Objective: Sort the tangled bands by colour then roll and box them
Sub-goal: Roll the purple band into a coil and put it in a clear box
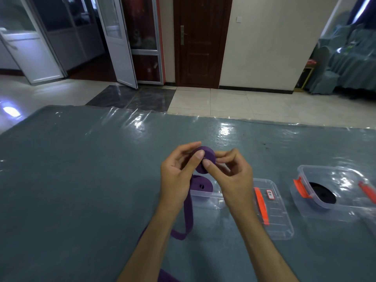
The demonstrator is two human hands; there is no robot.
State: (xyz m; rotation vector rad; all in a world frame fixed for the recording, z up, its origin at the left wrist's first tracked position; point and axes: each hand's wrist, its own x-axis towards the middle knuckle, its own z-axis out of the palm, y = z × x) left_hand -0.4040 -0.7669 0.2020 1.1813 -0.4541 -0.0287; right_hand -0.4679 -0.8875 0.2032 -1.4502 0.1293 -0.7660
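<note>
Head view shows both of my hands raised over the counter [81, 169], working one purple band roll [205, 157] between them. My left hand [179, 174] curls round the roll's left side, thumb pressed on its near face and fingertips reaching over the top edge. My right hand [230, 171] pinches the roll's right side, thumb against the flat face and fingers bent behind it. That roll is a tight, thick coil of flat woven webbing, deep purple and matte. Its loose tail [188, 216] drops from under my left hand, runs down across the counter, folds back on itself near my left forearm and trails off toward the bottom edge of the frame. Just below my hands sits a clear plastic box [205, 197], open, with a second purple roll [201, 185] lying flat inside, a small dark hole at its centre. A clear lid [274, 210] with an orange clip and a small label lies just beside it on the right. Farther right stands another clear box [329, 192] with orange latches, holding a coiled black roll [322, 193]. A wrinkled, glossy transparent sheet covers the blue-grey counter.
</note>
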